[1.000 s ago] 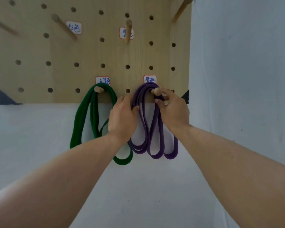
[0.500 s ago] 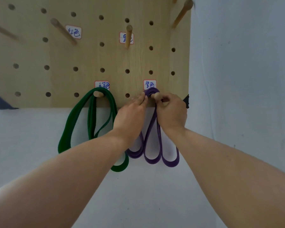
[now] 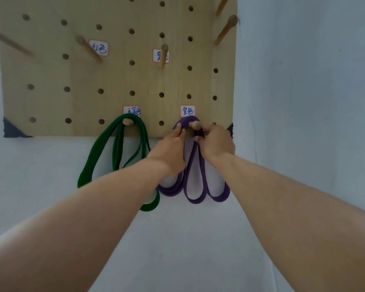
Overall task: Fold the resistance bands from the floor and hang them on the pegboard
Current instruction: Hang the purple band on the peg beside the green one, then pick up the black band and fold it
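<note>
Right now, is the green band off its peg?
No, the green band hangs looped over its peg on the pegboard, left of the purple band.
</note>
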